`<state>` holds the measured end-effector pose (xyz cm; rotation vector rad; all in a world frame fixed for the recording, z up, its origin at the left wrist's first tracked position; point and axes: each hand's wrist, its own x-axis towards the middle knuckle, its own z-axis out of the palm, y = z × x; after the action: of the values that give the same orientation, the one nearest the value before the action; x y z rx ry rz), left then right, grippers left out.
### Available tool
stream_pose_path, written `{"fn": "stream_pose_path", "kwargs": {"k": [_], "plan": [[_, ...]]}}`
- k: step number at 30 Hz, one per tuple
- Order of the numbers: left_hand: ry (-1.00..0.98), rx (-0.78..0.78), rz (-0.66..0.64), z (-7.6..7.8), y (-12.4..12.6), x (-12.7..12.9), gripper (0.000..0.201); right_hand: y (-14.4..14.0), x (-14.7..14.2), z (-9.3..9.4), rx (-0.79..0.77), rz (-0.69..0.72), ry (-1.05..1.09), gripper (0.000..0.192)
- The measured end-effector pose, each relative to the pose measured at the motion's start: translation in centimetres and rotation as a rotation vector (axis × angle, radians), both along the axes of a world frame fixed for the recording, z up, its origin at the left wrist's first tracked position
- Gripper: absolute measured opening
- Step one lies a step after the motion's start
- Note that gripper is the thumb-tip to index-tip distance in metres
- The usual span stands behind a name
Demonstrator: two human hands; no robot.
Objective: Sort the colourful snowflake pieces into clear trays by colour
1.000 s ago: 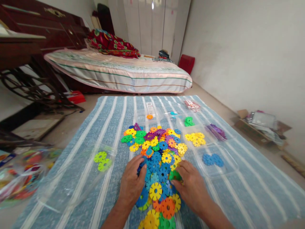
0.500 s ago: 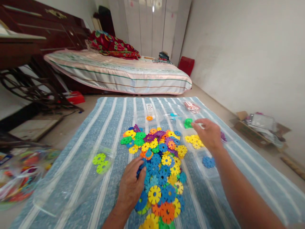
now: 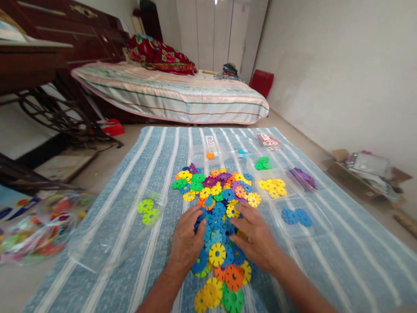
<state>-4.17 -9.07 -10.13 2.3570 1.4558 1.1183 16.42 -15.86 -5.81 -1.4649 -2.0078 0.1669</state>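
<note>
A long pile of plastic snowflake discs (image 3: 217,254), toothed and in several colours, lies down the middle of the striped cloth. My left hand (image 3: 187,234) rests at the pile's left side, its fingers and thumb curled round dark blue snowflake discs (image 3: 196,223), which are partly hidden. Over the pile's right side, my right hand (image 3: 256,234) reaches in with fingers spread, touching or just above blue and yellow discs. Clear trays at the right hold green discs (image 3: 263,163), yellow discs (image 3: 273,188), purple discs (image 3: 303,178) and blue discs (image 3: 296,217).
A clear tray (image 3: 195,155) with an orange disc (image 3: 210,155) stands behind the pile. Lime discs (image 3: 150,216) lie in a clear container at left. A packet (image 3: 268,141) sits at the far right. Beyond are a bed (image 3: 195,100), a carton (image 3: 358,178) and a bag of colourful pieces (image 3: 42,230).
My right hand has moved from above the green discs' tray back to the pile, leaving green discs there. My left hand stays beside the pile. The view has shifted slightly.
</note>
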Motion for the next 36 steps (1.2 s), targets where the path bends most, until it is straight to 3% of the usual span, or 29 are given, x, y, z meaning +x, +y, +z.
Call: {"fn": "stream_pose_path", "kwargs": {"k": [3, 7, 14, 19, 23, 26, 28, 30, 33, 36], "plan": [[-0.013, -0.005, -0.002, -0.2, 0.0, 0.0, 0.022, 0.0, -0.9, 0.2, -0.073, 0.021, -0.099, 0.033], [-0.018, -0.004, -0.006, -0.2, 0.0, 0.0, 0.021, 0.2, -1.5, 0.2, -0.122, 0.008, -0.121, 0.029], [0.0, 0.019, -0.002, 0.0, 0.1, 0.0, 0.022, -0.3, -0.9, 0.1, -0.084, -0.05, 0.132, 0.008], [0.01, -0.008, -0.001, -0.1, 0.0, 0.0, 0.021, -1.7, 2.7, 1.7, -0.05, -0.201, 0.229, 0.013], [-0.001, -0.039, 0.006, -0.2, 0.0, 0.0, 0.02, -3.0, 7.1, 2.6, 0.154, -0.433, 0.065, 0.018], [-0.009, -0.05, 0.0, -0.1, -0.1, 0.0, 0.02, -3.7, 8.5, 2.9, 0.235, -0.573, -0.078, 0.021], [-0.015, -0.06, -0.007, 0.0, -0.1, 0.0, 0.02, -4.0, 7.7, 2.8, 0.221, -0.531, -0.08, 0.019], [-0.024, -0.068, -0.007, 0.1, -0.1, 0.1, 0.02, -4.2, 5.9, 2.4, 0.169, -0.399, -0.027, 0.013], [-0.029, -0.075, -0.007, 0.2, -0.2, 0.1, 0.021, -4.3, 2.4, 1.6, 0.028, -0.197, 0.02, 0.007], [-0.031, -0.081, -0.006, 0.2, -0.2, 0.1, 0.022, -4.3, -0.1, 1.0, -0.132, -0.108, -0.012, 0.014]]}}
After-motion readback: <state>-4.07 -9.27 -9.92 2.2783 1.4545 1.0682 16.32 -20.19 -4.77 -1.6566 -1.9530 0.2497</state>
